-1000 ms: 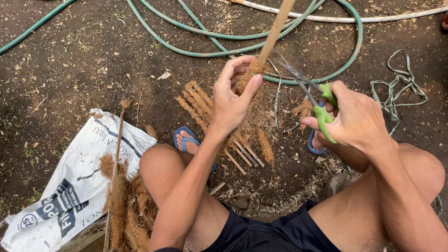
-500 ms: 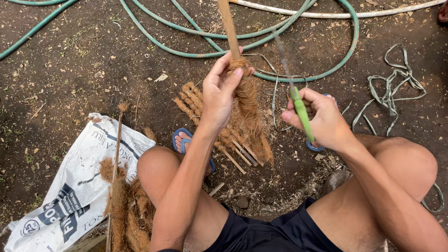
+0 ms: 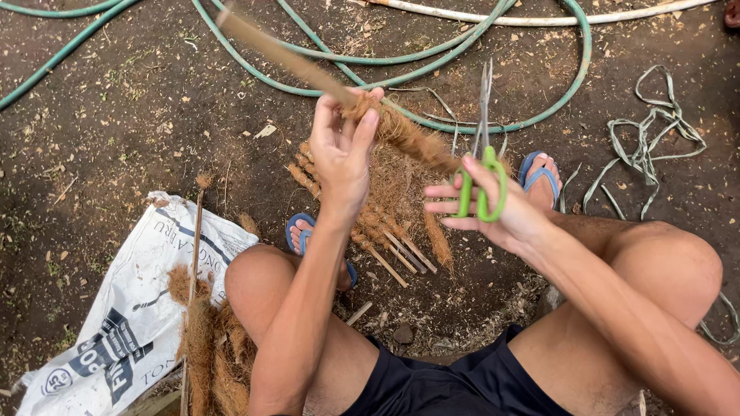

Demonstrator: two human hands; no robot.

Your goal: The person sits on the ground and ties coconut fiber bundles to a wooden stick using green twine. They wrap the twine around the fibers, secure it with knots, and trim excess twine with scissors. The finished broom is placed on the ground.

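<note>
Both our hands work one fibre-wrapped stick above the dirt.

Our left hand (image 3: 343, 154) pinches the stick (image 3: 339, 91) where its brown fibre wrap begins, the bare end slanting far-left. Our right hand (image 3: 493, 212) has fingers through the green-handled scissors (image 3: 482, 166), other fingers spread, blades together and pointing far. Finished sticks (image 3: 370, 219) lie between our feet; a white sack (image 3: 131, 308) lies near-left, a green hose (image 3: 432, 58) beyond.
</note>
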